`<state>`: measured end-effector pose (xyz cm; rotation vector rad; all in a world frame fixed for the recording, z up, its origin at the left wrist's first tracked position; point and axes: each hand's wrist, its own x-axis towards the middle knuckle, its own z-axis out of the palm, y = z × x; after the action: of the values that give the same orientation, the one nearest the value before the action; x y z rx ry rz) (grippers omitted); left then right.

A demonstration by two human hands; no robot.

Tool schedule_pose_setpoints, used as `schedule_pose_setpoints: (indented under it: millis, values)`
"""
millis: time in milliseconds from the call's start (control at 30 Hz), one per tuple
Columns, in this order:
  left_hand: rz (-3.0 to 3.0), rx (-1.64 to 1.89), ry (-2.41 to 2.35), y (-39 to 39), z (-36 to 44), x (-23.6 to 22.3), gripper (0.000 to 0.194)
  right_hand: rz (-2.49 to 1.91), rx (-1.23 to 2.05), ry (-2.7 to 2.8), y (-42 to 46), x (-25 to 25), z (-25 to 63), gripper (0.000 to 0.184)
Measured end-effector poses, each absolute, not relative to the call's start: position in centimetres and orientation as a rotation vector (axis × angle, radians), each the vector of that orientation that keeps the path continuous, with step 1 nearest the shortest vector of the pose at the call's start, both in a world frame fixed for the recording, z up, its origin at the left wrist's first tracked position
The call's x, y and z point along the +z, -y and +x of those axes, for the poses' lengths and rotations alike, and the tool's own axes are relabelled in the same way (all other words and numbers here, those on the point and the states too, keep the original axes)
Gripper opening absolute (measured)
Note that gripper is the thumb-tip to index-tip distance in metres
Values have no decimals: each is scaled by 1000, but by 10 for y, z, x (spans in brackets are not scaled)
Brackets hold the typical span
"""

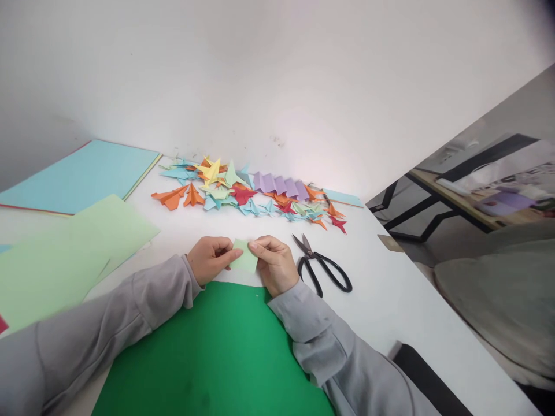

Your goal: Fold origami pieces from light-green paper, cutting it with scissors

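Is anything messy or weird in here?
A little. The scissors beside the right hand lie with their blades spread, not closed up. On the left, the pale green sheets overlap crookedly instead of making a neat stack. Small smudges mark the white wall.

scissors (309,253): blades parted | blue-topped paper stack (87,174): far left | pleated purple paper (280,185)

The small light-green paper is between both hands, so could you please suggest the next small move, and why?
Probably press a crease into the small light-green paper: the left hand and right hand both pinch it, thumbs on top, and folded paper figures lie beyond it.
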<state>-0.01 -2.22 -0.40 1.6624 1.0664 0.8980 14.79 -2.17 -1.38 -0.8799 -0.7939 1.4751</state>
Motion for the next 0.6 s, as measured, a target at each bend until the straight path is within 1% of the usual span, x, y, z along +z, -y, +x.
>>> schedule_pose_setpoints:
  millis: [233,433,600]
  values:
    - [1686,820,-1043,23,-1,-4,30,-874,1513,712,20,-11,149,19]
    - [1830,813,-1079,22,-2,-3,39,-896,1530,662,20,-10,148,21]
    - [1757,845,-1021,20,-3,-4,40,-904,1521,644,21,-8,147,22]
